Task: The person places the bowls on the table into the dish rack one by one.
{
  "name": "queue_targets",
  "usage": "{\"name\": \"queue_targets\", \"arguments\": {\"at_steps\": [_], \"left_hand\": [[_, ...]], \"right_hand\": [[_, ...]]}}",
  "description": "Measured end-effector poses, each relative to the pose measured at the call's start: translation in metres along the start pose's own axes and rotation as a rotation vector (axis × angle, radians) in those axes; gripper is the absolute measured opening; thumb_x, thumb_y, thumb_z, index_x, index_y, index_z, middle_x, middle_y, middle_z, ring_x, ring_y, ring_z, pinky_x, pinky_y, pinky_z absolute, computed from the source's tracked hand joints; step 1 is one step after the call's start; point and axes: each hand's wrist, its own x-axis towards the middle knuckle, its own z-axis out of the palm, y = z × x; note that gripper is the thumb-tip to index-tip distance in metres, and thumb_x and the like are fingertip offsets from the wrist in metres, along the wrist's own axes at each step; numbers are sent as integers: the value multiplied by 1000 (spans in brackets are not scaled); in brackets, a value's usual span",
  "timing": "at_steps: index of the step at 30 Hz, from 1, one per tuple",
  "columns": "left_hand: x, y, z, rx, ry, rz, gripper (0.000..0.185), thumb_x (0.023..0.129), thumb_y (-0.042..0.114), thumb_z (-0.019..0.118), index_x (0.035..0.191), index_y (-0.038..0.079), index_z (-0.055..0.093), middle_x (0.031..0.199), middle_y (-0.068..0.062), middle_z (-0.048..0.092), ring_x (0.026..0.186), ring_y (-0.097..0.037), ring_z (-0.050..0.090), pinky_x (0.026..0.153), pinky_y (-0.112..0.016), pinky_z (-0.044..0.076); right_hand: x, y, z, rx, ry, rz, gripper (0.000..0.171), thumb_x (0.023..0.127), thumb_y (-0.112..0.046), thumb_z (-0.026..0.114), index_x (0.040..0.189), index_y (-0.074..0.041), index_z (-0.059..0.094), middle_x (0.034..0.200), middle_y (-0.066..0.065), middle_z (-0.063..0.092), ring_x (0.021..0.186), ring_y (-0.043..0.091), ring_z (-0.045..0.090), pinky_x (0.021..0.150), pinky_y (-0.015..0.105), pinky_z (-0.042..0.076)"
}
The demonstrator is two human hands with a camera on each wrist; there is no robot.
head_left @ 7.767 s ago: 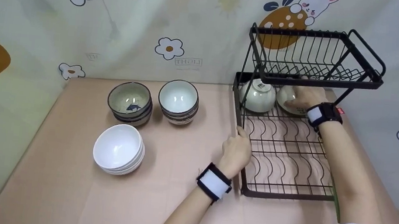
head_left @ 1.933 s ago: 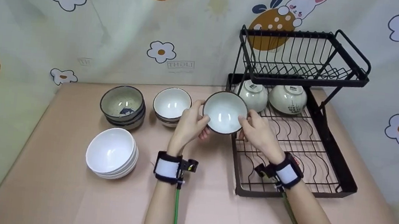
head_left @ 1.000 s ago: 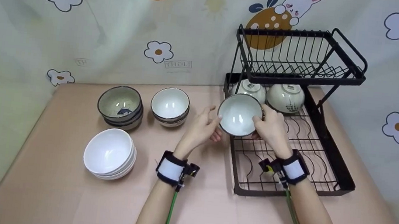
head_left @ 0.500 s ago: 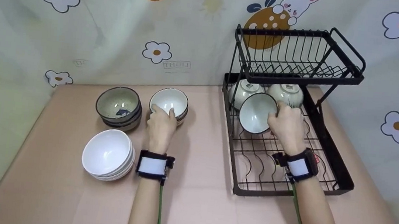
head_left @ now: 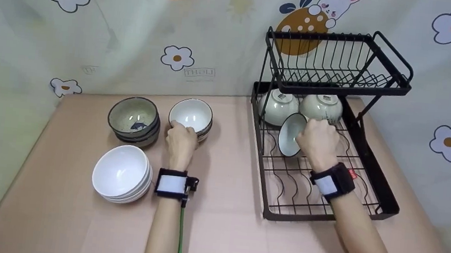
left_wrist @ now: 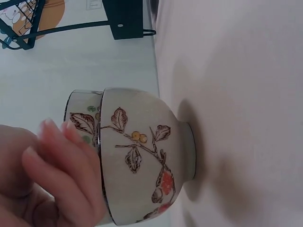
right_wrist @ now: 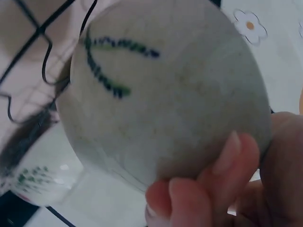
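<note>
My right hand (head_left: 319,142) grips a light, dark-rimmed bowl (head_left: 290,134), tilted steeply on its side over the lower tier of the black dish rack (head_left: 262,193). In the right wrist view, fingers press the outer wall of that bowl (right_wrist: 170,104), which bears a blue-green sprig. Just behind it, two pale bowls (head_left: 279,107) sit upside down at the rack's back. My left hand (head_left: 181,145) pinches the near rim of the top bowl (head_left: 193,112) in a small stack. Leaves and berries decorate the stacked bowls (left_wrist: 142,156) in the left wrist view, where curled fingers overlap the upper one.
Left of that stack stand dark-rimmed grey-green bowls (head_left: 134,119), with stacked white bowls (head_left: 120,172) nearer the front. The rack's upper tier (head_left: 339,82) overhangs the back of its lower tier. A patterned cloth (head_left: 124,49) hangs behind the table.
Both hands held the bowl earlier. My left hand released it and moved left to the small stack; my right carried it right over the rack and tipped it. A second upside-down bowl was set down before.
</note>
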Motion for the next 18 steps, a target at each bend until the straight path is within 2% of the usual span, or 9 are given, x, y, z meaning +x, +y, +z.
{"name": "queue_targets", "arguments": {"at_steps": [4,9,14,18], "left_hand": [[1,-2,-1,-14,-25,-17,40,97,13,51,128,-13,47,115,-40,62,106,-52,65,85,-56,55],[2,-6,-3,11,-17,-28,45,103,20,47,137,-9,46,120,-39,62,107,-51,65,85,-57,54],[3,-5,-4,11,-10,-42,39,104,14,45,136,-7,48,115,-36,65,99,-48,67,80,-55,54],[4,-6,-4,-39,3,-41,46,103,9,48,146,-4,41,103,-30,69,90,-43,70,78,-51,56]], "right_hand": [[9,-9,3,-65,-37,-40,17,81,-1,56,67,8,61,72,30,65,64,49,66,52,57,55],[16,-21,11,-151,-51,-86,14,82,0,58,77,11,65,74,27,68,65,45,69,53,52,58],[19,-34,17,-232,-34,-118,15,85,4,56,84,14,67,78,24,68,66,42,70,53,49,59],[19,-42,22,-248,-26,-141,16,85,5,57,88,14,69,84,26,68,70,42,71,54,49,59]]}}
